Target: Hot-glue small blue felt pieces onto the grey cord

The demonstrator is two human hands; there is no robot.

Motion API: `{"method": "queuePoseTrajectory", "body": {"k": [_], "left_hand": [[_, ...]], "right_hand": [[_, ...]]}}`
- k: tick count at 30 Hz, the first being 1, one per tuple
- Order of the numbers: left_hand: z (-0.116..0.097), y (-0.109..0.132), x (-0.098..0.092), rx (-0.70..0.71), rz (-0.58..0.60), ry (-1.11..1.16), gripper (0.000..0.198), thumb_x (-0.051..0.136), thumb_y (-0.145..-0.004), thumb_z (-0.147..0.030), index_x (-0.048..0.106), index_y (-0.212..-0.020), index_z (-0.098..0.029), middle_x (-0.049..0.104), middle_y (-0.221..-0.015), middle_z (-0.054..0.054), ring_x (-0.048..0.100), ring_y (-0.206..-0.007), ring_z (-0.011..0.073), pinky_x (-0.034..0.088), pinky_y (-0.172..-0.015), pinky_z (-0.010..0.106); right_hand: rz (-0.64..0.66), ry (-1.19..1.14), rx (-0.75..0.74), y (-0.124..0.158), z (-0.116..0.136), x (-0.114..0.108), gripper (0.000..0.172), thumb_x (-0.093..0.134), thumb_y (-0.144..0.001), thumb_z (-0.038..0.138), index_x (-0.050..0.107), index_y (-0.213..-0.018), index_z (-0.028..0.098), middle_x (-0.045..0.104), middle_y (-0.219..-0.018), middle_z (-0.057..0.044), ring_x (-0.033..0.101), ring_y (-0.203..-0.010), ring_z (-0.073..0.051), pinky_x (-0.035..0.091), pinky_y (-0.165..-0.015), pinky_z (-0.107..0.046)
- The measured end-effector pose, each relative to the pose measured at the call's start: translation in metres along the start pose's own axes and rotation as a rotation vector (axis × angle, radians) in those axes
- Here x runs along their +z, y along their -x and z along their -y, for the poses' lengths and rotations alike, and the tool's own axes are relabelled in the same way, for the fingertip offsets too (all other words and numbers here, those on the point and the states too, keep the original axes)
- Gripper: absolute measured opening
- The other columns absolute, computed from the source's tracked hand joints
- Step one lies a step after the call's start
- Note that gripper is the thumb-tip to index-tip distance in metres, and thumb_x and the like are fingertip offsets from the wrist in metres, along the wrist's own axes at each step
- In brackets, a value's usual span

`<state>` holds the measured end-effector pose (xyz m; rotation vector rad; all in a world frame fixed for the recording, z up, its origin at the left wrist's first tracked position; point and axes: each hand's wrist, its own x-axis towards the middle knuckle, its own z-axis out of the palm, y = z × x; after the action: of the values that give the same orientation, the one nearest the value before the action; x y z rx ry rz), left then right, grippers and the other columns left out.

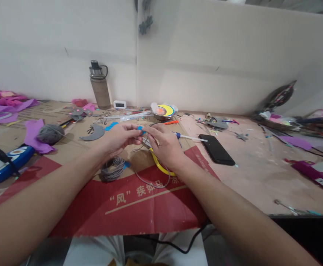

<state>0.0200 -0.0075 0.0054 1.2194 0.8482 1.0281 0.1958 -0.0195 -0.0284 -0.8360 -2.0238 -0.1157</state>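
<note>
My left hand (119,139) and my right hand (167,145) meet over the cardboard, fingertips pinched together on a small blue piece (140,128). Its material is too small to make out. A thin grey cord (153,186) loops below my right hand, and a coil of grey cord (112,170) lies beneath my left wrist. Partly covered by my right hand is a pair of scissors with a yellow handle (159,165); whether the hand grips it I cannot tell. Left of my left hand lie a grey crescent moon (93,133) and a blue cut-out (111,126).
Red-printed cardboard (150,218) covers the table's front. A black phone (216,149) lies to the right, a white stick (193,137) beside it. A bottle (99,90), small clock (119,105) and bowl (164,116) stand along the wall. Grey yarn (50,133) sits left.
</note>
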Motion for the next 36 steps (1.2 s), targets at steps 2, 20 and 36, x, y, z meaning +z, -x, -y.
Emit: {"method": "queuePoseTrajectory", "body": {"k": [2, 20, 36], "left_hand": [[-0.001, 0.001, 0.001, -0.014, -0.017, -0.003, 0.004, 0.073, -0.068, -0.012, 0.071, -0.071, -0.010, 0.065, -0.063, 0.004, 0.057, -0.055, 0.0075, 0.047, -0.053, 0.018], [0.004, 0.001, 0.002, 0.134, -0.033, -0.269, 0.018, 0.074, -0.072, -0.030, 0.064, -0.072, -0.015, 0.062, -0.060, -0.001, 0.054, -0.050, 0.0084, 0.045, -0.052, 0.023], [0.002, 0.005, 0.005, 0.115, 0.063, -0.344, 0.019, 0.073, -0.074, -0.033, 0.069, -0.079, -0.016, 0.069, -0.068, 0.003, 0.063, -0.064, 0.0128, 0.053, -0.066, 0.026]], "right_hand": [[0.005, 0.013, -0.024, 0.000, -0.002, -0.001, 0.037, 0.045, -0.090, 0.010, 0.063, -0.119, 0.025, 0.062, -0.097, -0.008, 0.057, -0.091, -0.020, 0.049, -0.079, -0.036], [-0.044, -0.782, 0.569, -0.003, 0.010, 0.012, 0.035, 0.066, -0.078, 0.023, 0.040, -0.101, 0.025, 0.055, -0.086, 0.002, 0.058, -0.073, -0.012, 0.050, -0.069, -0.029], [-0.059, -0.502, 0.537, -0.006, 0.008, 0.005, 0.004, 0.055, -0.083, 0.023, 0.054, -0.084, 0.020, 0.058, -0.077, 0.000, 0.051, -0.070, -0.013, 0.041, -0.066, -0.028]]}}
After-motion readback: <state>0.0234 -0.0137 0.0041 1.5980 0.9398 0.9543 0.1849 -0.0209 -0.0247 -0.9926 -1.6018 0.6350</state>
